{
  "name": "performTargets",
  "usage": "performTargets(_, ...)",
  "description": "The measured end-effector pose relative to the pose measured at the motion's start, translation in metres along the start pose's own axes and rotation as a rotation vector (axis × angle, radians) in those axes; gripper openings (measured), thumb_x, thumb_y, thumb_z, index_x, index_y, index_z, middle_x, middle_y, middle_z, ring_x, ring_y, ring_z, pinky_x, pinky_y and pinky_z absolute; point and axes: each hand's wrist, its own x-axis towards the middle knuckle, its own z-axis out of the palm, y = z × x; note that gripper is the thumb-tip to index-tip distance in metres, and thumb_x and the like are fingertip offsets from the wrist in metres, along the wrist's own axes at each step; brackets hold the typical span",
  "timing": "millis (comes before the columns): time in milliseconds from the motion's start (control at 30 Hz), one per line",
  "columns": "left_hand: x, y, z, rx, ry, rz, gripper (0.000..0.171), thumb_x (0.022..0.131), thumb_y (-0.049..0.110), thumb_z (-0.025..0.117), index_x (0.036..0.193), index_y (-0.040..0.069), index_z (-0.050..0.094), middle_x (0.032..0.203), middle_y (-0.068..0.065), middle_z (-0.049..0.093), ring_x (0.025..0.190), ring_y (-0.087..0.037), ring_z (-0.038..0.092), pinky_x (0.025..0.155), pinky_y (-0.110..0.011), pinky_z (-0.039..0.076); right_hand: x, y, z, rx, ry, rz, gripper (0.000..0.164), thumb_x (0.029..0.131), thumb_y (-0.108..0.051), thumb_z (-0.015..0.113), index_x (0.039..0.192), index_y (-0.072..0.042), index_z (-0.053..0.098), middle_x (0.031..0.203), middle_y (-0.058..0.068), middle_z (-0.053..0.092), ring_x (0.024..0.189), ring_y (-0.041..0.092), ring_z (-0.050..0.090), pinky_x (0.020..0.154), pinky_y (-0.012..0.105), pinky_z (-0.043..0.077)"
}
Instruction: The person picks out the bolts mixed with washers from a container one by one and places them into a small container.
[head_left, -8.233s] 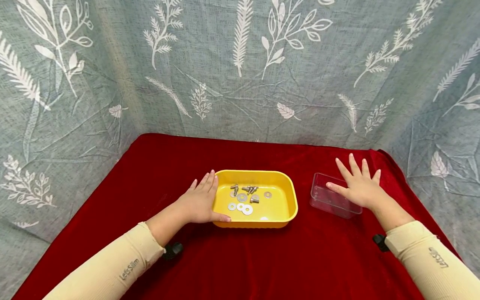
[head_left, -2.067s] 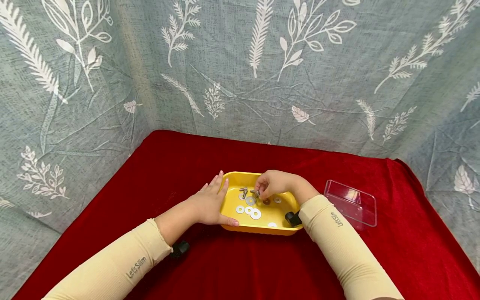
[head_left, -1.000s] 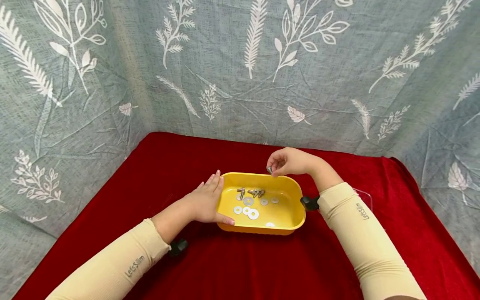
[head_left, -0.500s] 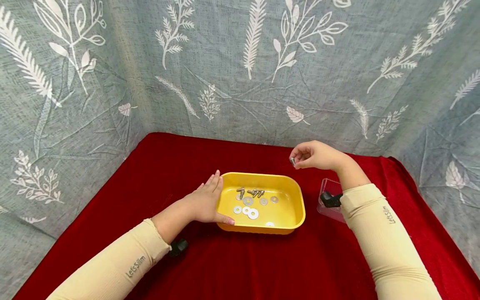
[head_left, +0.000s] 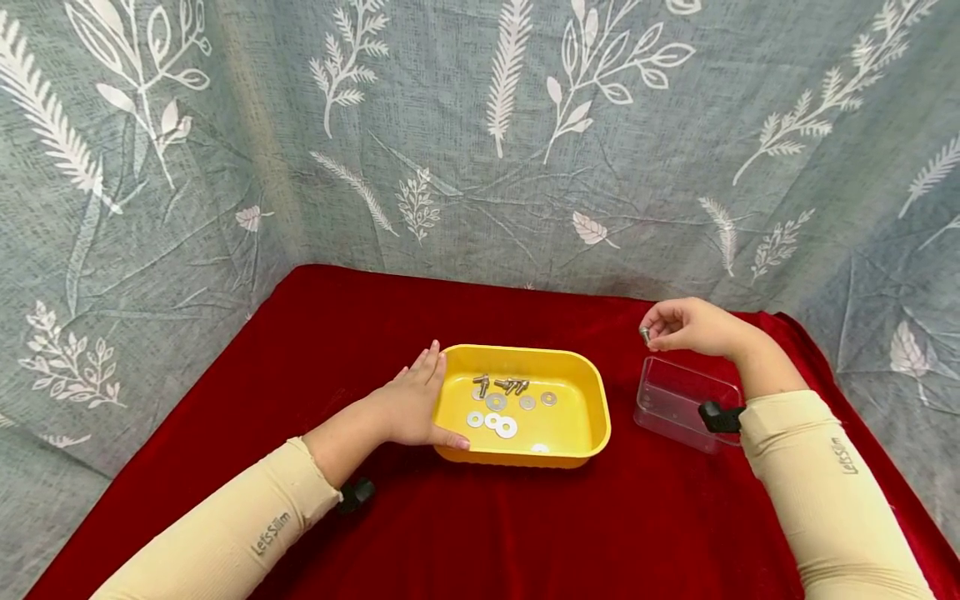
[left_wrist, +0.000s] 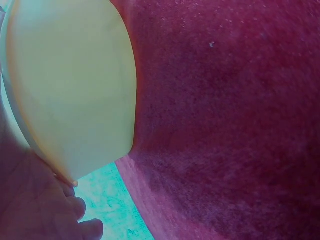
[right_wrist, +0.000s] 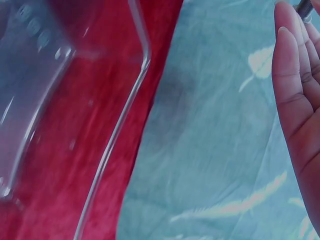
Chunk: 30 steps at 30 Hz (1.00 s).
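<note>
My left hand (head_left: pixel 408 404) rests with straight fingers along the left end of a yellow tub (head_left: pixel 600 417). Inside the tub lie several flat washers (head_left: pixel 506 427) and several bolts (head_left: pixel 517 387). Off to the right, my right hand (head_left: pixel 693 327) pinches one bolt (head_left: pixel 645 334) between thumb and fingers, just above the far left corner of a clear plastic box (head_left: pixel 663 400). The right wrist view catches the bolt's threaded shank (right_wrist: pixel 304 10) at its upper edge and the box rim (right_wrist: pixel 110 145) on the left. The tub's outer wall (left_wrist: pixel 75 90) fills part of the left wrist view.
A red cloth (head_left: pixel 480 525) covers the table. Behind it hangs a grey-green curtain (head_left: pixel 450 167) with white leaf patterns. A black wrist camera (head_left: pixel 720 417) on the right arm hides part of the clear box.
The right hand came to the tub, picked up a bolt, lifted it over the far rim and carried it right to above the clear box. The left hand stayed on the tub.
</note>
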Motion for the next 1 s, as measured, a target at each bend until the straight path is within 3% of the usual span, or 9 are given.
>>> performTargets(367,-0.001,0.0,0.0,-0.017,-0.003,-0.006,0.129,0.062,0.078,0.057,0.144,-0.005,0.002,0.15,-0.019,-0.012,0.139,-0.031,-0.002,0.109,-0.048,0.015,-0.024,0.029,-0.01,-0.006,0.037,0.073,0.024,0.081,-0.009,0.068,0.1,0.003,0.059,0.084,0.008,0.06,0.078,0.013,0.059,0.07,0.027,0.05)
performTargets(700,0.0,0.001,-0.001,-0.015,-0.005,-0.013,0.129,0.063,0.078,0.056,0.144,-0.004,0.0,0.15,-0.018,-0.013,0.139,-0.03,-0.003,0.109,-0.047,0.014,-0.037,0.052,-0.013,0.011,-0.012,0.104,0.024,0.083,-0.006,0.065,0.102,0.007,0.057,0.082,0.008,0.061,0.077,0.021,0.061,0.07,0.029,0.051)
performTargets(1000,-0.001,0.001,-0.002,-0.023,-0.006,-0.013,0.128,0.063,0.078,0.057,0.144,-0.004,0.001,0.15,-0.018,-0.013,0.139,-0.03,-0.004,0.109,-0.047,0.014,-0.047,0.063,-0.013,0.054,-0.029,0.092,0.028,0.083,-0.005,0.064,0.104,0.011,0.054,0.081,0.008,0.061,0.072,0.011,0.06,0.069,0.03,0.051)
